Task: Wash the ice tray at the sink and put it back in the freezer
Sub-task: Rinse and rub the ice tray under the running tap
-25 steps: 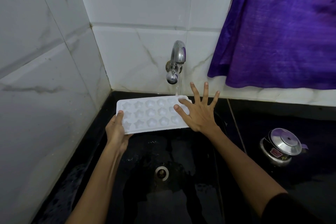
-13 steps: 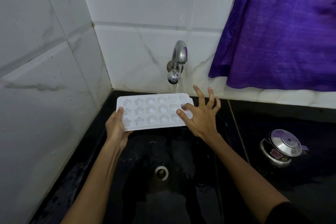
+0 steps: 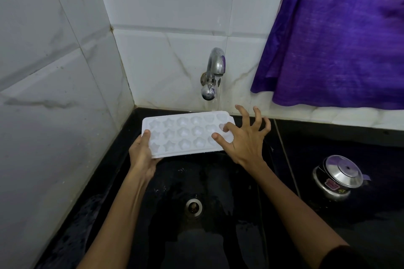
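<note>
Head view, left hand (image 3: 142, 155): grips the ice tray's (image 3: 185, 134) left end, thumb on top, fingers underneath.
Right hand (image 3: 242, 137): holds nothing; thumb and forefinger rub the tray's right-hand cells, other fingers now curled where they were splayed a second ago.
Tray: held level above the black sink (image 3: 218, 236), right end under the tap (image 3: 213, 74), slightly higher than before.
Meaning: probably mid-scrub; the freezer step is not yet begun.
Room: tiled wall close behind and left; open basin below; steel pot (image 3: 337, 178) well apart on the right.
</note>
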`<state>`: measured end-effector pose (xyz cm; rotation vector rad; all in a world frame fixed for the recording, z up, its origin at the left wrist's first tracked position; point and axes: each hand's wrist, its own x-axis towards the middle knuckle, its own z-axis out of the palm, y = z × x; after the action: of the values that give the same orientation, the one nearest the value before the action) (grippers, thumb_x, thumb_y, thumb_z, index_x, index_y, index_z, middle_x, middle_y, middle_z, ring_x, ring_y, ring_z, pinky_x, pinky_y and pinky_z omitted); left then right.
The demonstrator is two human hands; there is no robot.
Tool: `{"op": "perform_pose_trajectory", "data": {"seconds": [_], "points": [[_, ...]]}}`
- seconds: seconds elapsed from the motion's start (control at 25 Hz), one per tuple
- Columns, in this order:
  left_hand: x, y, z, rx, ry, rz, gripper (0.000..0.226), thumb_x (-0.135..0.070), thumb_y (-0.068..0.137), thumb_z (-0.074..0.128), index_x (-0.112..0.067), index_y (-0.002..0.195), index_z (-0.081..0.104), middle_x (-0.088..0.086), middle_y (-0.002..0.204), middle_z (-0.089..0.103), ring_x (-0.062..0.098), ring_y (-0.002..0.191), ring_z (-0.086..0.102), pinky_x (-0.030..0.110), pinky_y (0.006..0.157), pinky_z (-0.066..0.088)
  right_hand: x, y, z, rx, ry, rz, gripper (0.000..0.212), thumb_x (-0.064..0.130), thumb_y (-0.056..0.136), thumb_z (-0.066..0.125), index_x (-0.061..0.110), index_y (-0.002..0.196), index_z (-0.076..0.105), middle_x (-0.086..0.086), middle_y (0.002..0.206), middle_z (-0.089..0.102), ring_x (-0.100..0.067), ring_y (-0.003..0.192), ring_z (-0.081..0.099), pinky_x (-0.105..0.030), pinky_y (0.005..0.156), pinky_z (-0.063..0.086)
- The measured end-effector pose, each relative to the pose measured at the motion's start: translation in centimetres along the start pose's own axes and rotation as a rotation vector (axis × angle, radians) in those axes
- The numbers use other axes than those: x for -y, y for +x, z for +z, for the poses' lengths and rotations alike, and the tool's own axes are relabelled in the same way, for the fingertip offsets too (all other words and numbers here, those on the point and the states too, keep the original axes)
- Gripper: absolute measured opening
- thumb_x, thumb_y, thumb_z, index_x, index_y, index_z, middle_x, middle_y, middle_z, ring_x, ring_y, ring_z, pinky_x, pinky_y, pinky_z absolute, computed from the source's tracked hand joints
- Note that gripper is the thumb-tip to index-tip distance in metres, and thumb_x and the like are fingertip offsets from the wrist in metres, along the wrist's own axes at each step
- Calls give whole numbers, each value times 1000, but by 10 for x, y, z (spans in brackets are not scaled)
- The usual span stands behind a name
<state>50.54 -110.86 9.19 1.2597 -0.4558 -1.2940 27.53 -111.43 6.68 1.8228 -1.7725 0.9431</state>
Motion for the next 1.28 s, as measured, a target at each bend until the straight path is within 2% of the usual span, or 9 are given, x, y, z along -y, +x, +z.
{"op": "perform_pose_trajectory", "data": {"seconds": [0.16,0.28,0.4,0.56,0.72,0.88,0.96,1.16,1.28], "points": [[-2,2,1,-12,-5,25,17,-26,96,47,-16,108,54,1,93,63,20,86,63,35,63,52,6,-1,4,-37,-58,9,61,79,80,28,34,83,70,1,145,35,-32,136,19,-50,105,8],[-2,2,-1,-9,6,38,19,-25,96,47,-14,110,54,2,94,64,19,86,63,33,61,51,5,-1,7,-7,17,-33,53,70,83,33,31,81,70,0,142,42,-31,133,20,-48,103,13],[-4,6,-2,-2,8,34,23,-26,96,47,-12,113,55,4,99,64,20,87,63,33,61,51,4,0,9,25,-1,-28,52,71,81,34,33,87,69,2,145,33,-32,135,18,-48,103,11],[-4,9,0,11,14,32,25,-26,96,47,-11,115,55,5,99,65,21,87,63,34,61,52,3,4,10,40,29,-19,51,70,81,35,31,80,69,-1,142,42,-32,134,20,-47,102,11],[-4,10,1,6,-4,26,24,-25,97,47,-11,114,56,5,100,65,21,87,63,34,61,52,3,6,9,44,0,-20,50,71,81,36,33,83,69,-1,144,41,-33,135,17,-48,103,8],[-2,10,4,-18,5,54,24,-25,97,47,-11,114,56,2,93,64,19,82,63,33,58,51,3,4,5,13,31,36,60,80,71,40,28,88,64,1,136,33,-30,132,21,-47,102,12],[-2,12,4,-25,17,61,27,-26,96,47,-10,116,56,3,96,64,19,84,63,33,58,51,-1,-4,4,17,50,-9,63,82,66,44,26,87,63,2,134,32,-29,130,22,-46,102,13],[2,14,5,-27,36,45,32,-26,96,48,-7,120,54,10,109,62,27,96,61,35,62,52,-7,-10,4,22,82,-87,50,76,69,50,26,69,61,4,134,35,-30,129,24,-46,102,14],[0,15,4,-44,4,40,30,-26,96,48,-8,120,54,9,108,62,26,97,61,36,62,52,-7,-11,3,27,53,-92,48,75,70,48,33,81,69,2,138,34,-32,129,23,-47,101,15]]}}
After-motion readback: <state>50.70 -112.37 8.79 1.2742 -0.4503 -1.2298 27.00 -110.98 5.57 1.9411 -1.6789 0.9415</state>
